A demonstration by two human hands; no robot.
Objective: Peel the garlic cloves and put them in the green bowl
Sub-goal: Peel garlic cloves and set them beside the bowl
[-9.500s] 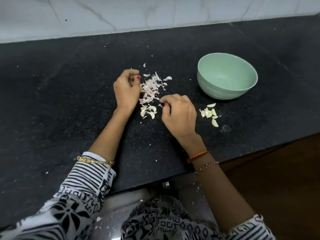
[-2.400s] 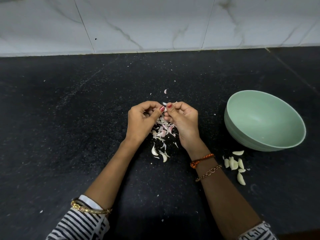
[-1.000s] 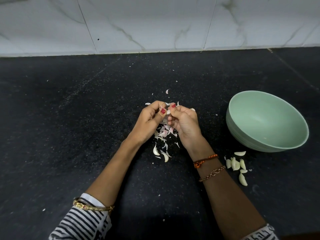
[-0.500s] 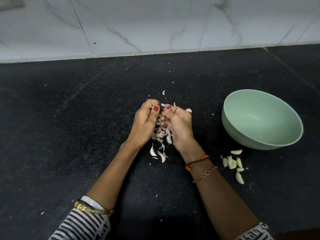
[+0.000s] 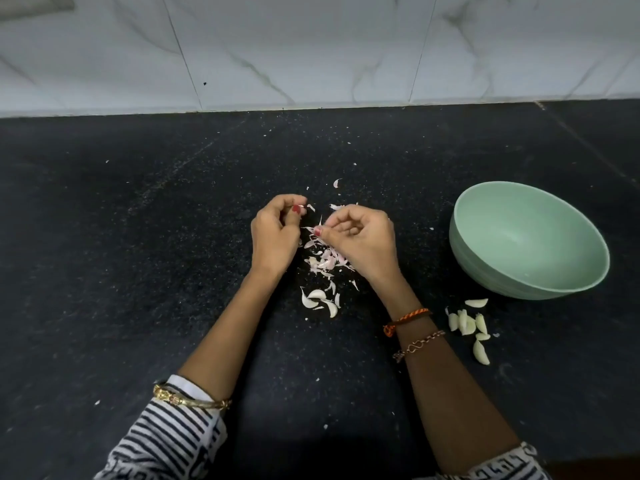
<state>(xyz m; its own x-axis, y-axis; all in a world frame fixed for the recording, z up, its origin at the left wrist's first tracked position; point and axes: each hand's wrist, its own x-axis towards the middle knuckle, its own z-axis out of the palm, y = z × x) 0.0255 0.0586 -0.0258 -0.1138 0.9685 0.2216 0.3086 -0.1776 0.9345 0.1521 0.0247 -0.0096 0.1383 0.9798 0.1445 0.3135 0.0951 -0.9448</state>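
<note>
Our curled left hand [image 5: 275, 233] seemingly pinches a small garlic clove [image 5: 302, 208]; our right hand [image 5: 360, 240] pinches papery skin [image 5: 319, 224], which may drift into the empty pale-green bowl [image 5: 526, 237].

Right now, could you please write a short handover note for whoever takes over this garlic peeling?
Left hand pinches something small at its fingertips, probably a clove. Right hand pinches a strip of skin over the pile of peels.
Peeled cloves lie on the black counter beside the green bowl, not in it; the bowl holds no cloves.
A few pale pieces, peeled or not I cannot tell, lie below the peels.
Left: finish peeling, move all cloves into the bowl.
</note>
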